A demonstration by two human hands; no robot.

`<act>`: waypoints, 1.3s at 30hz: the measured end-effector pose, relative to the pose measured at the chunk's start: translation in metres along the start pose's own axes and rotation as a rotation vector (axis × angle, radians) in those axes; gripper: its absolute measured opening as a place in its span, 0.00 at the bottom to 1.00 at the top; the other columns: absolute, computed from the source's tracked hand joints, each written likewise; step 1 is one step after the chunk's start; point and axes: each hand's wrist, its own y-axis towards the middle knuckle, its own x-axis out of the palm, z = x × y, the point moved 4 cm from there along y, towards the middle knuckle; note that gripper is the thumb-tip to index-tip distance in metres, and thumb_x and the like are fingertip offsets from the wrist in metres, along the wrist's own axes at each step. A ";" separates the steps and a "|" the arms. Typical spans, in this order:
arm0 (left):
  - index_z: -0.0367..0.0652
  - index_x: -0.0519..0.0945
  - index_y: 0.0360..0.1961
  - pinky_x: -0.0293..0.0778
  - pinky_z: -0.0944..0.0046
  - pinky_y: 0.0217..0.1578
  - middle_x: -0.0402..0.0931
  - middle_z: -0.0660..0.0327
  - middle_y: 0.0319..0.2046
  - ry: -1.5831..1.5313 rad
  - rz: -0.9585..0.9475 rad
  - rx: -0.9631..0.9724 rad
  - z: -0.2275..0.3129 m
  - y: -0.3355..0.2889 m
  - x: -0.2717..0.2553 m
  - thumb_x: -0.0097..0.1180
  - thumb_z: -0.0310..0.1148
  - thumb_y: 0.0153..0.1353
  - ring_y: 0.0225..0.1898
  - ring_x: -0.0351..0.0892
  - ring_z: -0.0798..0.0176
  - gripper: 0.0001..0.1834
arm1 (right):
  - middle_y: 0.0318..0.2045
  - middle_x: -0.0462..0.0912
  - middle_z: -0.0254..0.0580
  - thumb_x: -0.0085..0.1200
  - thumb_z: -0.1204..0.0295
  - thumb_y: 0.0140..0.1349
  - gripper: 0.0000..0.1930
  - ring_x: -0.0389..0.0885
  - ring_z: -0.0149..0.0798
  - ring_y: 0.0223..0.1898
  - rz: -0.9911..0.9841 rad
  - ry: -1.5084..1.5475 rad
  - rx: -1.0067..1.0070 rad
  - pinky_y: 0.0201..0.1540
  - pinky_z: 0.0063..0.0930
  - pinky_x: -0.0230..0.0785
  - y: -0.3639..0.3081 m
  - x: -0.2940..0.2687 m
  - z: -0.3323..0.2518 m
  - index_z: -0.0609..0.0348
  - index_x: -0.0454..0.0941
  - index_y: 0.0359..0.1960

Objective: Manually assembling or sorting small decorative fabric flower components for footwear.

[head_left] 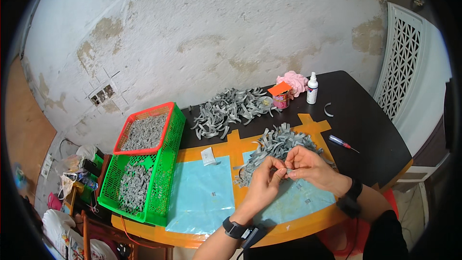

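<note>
My left hand (264, 179) and my right hand (315, 169) meet above the near side of the table, fingertips pinched together. Between them is a small grey piece (289, 171), mostly covered by the fingers; its exact kind cannot be made out. Just behind the hands lies a heap of curved grey strips (279, 142), with smaller grey bits at its left edge. Under the hands is a light blue sheet (308, 200), edged with orange-yellow tape. Both wrists wear black bands.
A second heap of grey strips (231, 110) lies farther back. At left, a red basket (126, 130) rests on a green basket (161, 188); both hold small grey pieces. A white packet (208, 156), screwdriver (340, 141), white bottle (312, 89), tin (281, 100) and pink cloth (294, 81) are on the table.
</note>
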 end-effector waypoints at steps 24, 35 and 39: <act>0.36 0.70 0.36 0.71 0.71 0.41 0.74 0.62 0.34 -0.122 0.063 -0.131 -0.024 0.004 0.006 0.50 0.25 0.66 0.37 0.75 0.70 0.03 | 0.29 0.79 0.40 0.61 0.77 0.52 0.08 0.81 0.31 0.28 0.207 -1.022 -0.423 0.30 0.23 0.74 -0.009 0.005 -0.019 0.64 0.77 0.33; 0.37 0.71 0.38 0.75 0.71 0.40 0.77 0.62 0.32 -0.317 -0.045 -0.166 -0.020 0.007 -0.006 0.53 0.24 0.64 0.35 0.79 0.69 0.04 | 0.30 0.78 0.39 0.60 0.78 0.55 0.07 0.78 0.32 0.28 0.137 -0.976 -0.431 0.30 0.25 0.71 -0.010 0.004 -0.022 0.64 0.77 0.34; 0.38 0.72 0.43 0.78 0.63 0.46 0.78 0.59 0.35 -0.539 0.002 -0.341 -0.005 0.011 -0.009 0.55 0.24 0.62 0.38 0.80 0.65 0.09 | 0.32 0.82 0.40 0.62 0.79 0.52 0.08 0.80 0.30 0.31 0.140 -0.983 -0.429 0.30 0.21 0.73 -0.010 -0.001 -0.026 0.63 0.81 0.35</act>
